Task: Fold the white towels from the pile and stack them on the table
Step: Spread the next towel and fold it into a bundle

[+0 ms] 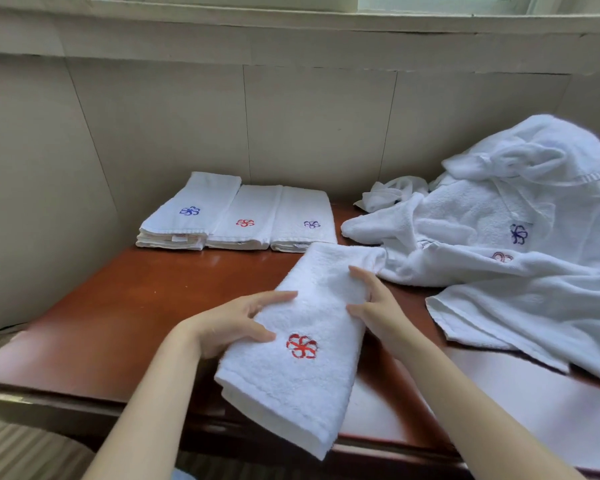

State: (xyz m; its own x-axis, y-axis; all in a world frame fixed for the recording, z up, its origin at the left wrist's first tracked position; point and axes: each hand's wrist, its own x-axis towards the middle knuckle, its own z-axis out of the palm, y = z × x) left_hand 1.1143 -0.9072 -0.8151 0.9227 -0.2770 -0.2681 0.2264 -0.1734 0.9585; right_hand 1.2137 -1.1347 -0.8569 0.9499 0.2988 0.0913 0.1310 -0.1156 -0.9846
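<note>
My left hand (243, 320) lies flat on the folded towel (291, 375), and my right hand (371, 299) touches its other side, fingers loose. It sits on the desk (118, 306), near me — I should smooth it and square the edges before stacking.

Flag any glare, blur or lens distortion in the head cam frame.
Head view: daylight glare washes out the table at near right; the wide-angle lens bows the window ledge; the towel pile looks soft toward the right border; the folded towel and its red flower are sharp.
</note>
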